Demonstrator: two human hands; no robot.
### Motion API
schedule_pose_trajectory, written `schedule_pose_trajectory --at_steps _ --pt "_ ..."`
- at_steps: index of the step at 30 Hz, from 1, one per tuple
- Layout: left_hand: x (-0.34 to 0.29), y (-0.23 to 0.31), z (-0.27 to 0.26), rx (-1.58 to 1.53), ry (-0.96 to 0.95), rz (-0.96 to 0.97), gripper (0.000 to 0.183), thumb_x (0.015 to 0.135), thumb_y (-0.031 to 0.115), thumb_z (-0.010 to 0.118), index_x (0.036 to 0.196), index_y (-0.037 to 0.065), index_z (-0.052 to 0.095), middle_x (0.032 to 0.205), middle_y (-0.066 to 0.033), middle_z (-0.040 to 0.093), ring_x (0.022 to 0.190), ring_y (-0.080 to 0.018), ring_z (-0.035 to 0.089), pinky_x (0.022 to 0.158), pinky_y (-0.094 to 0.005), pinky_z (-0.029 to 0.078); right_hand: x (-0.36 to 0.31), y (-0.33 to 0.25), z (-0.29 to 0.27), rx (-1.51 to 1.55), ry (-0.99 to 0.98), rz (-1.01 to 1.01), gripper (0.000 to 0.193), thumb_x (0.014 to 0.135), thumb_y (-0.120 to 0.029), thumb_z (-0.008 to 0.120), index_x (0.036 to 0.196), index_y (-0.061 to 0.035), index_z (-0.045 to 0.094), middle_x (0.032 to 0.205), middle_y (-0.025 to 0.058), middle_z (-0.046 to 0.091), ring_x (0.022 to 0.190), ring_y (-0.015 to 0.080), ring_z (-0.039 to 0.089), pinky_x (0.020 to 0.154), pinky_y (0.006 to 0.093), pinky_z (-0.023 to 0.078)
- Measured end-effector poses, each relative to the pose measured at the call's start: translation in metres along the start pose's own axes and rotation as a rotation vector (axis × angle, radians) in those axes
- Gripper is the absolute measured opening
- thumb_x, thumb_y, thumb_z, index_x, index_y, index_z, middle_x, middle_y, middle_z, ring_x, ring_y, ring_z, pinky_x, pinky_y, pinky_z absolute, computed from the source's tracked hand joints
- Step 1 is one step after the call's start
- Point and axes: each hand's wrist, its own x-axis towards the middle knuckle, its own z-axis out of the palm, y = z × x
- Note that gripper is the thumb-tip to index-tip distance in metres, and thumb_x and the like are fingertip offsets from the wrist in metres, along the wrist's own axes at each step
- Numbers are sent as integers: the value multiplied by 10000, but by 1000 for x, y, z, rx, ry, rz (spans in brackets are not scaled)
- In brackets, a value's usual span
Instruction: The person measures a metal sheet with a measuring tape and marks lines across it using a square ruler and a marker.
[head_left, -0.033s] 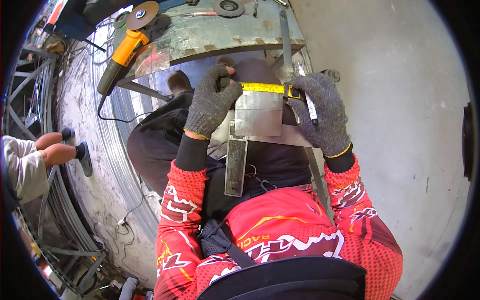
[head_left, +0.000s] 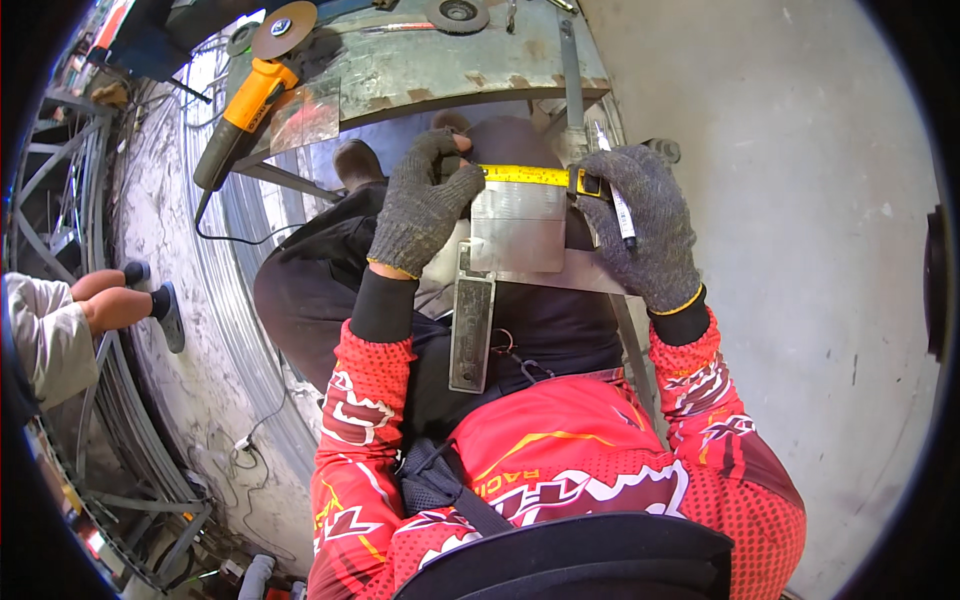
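Note:
A yellow tape measure [head_left: 530, 176] is stretched along the far edge of a small shiny metal plate [head_left: 518, 230]. At its left end, my left hand [head_left: 422, 205], in a grey knit glove with bare fingertips, pinches the blade. My gloved right hand [head_left: 648, 228] grips the tape's case at the other end. A white marker with a black tip [head_left: 624, 215] is also held in that hand, slanting across the fingers. Under the plate lies a try square [head_left: 471, 330], its thick stock pointing toward me and its blade running right beneath my right hand. Both rest over my lap.
Ahead stands a metal workbench [head_left: 430, 75] with a grinding disc [head_left: 458, 14] on it. An orange angle grinder [head_left: 255, 100] lies at its left corner, cord trailing down. Long metal profiles [head_left: 235, 280] lie on the floor at left. Another person's legs [head_left: 105, 300] show at far left.

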Motion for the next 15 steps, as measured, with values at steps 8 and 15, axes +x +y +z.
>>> schedule_pose_trajectory --at_steps 8,15 --pt "-4 -2 0 53 26 11 281 920 53 718 1179 -16 633 869 1 603 759 -75 569 682 -245 495 -1 5 2 -19 13 -36 408 798 -71 791 1181 -92 654 1052 136 671 994 382 631 880 473 518" --pt "-19 5 4 -79 -13 -101 412 891 55 745 1267 -12 590 867 7 595 766 -83 564 710 -247 494 1 4 0 -18 9 -37 427 788 -79 806 1188 -102 657 1046 133 676 991 370 634 876 463 522"
